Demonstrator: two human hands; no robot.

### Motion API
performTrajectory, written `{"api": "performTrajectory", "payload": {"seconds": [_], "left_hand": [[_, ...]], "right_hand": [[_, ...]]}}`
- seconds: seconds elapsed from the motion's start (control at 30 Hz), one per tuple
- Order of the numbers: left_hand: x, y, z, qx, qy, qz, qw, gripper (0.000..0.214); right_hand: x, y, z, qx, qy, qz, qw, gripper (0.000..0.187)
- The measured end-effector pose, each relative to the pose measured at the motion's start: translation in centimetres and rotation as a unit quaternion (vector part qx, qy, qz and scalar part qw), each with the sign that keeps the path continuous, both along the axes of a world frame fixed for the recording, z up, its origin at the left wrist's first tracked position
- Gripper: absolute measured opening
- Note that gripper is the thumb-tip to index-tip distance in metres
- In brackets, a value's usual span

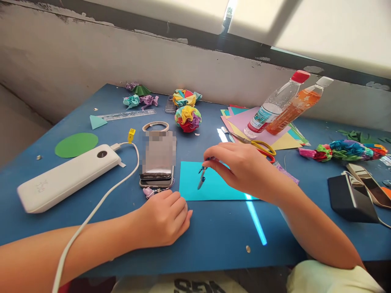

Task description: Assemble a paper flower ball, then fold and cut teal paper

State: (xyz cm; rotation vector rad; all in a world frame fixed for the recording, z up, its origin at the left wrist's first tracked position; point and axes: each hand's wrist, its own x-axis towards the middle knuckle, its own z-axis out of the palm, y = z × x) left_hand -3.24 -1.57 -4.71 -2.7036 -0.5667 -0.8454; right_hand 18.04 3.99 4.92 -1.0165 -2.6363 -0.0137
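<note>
My right hand (236, 169) is above a turquoise sheet of paper (189, 191), its fingertips pinching the top of a drawing compass (201, 179). The compass legs point down over the left part of the sheet; whether the tips touch the paper, I cannot tell. My left hand (165, 217) rests on the table at the sheet's lower left corner, fingers curled into a loose fist, with nothing seen in it. Just behind it lie a phone (157, 183) and a small lilac charm (148, 192).
A white power bank (70, 177) lies left, its cable (106, 199) crossing my left forearm. A green paper disc (76, 145), tape roll (155, 126) and folded-paper ball (187, 119) lie farther back. Scissors (256, 144), two bottles (269, 110) and a black box (351, 199) are right.
</note>
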Motion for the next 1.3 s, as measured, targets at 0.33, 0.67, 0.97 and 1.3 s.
{"api": "performTrajectory", "payload": {"seconds": [0.33,0.67,0.97,1.3], "left_hand": [[-0.01,-0.02,0.15,-0.004,0.000,0.001,1.000,0.019],[-0.03,0.01,0.04,-0.003,0.000,-0.002,1.000,0.019],[-0.01,-0.02,0.14,-0.015,-0.004,-0.003,1.000,0.016],[0.02,0.05,0.22,-0.002,0.004,-0.006,1.000,0.018]], "right_hand": [[-0.31,0.16,-0.72,-0.010,0.003,0.014,1.000,0.020],[-0.39,-0.30,-0.28,-0.025,-0.018,0.023,0.999,0.021],[-0.35,-0.54,-0.08,-0.009,-0.027,0.032,0.999,0.024],[-0.10,-0.53,-0.14,0.001,-0.032,0.015,0.999,0.020]]}}
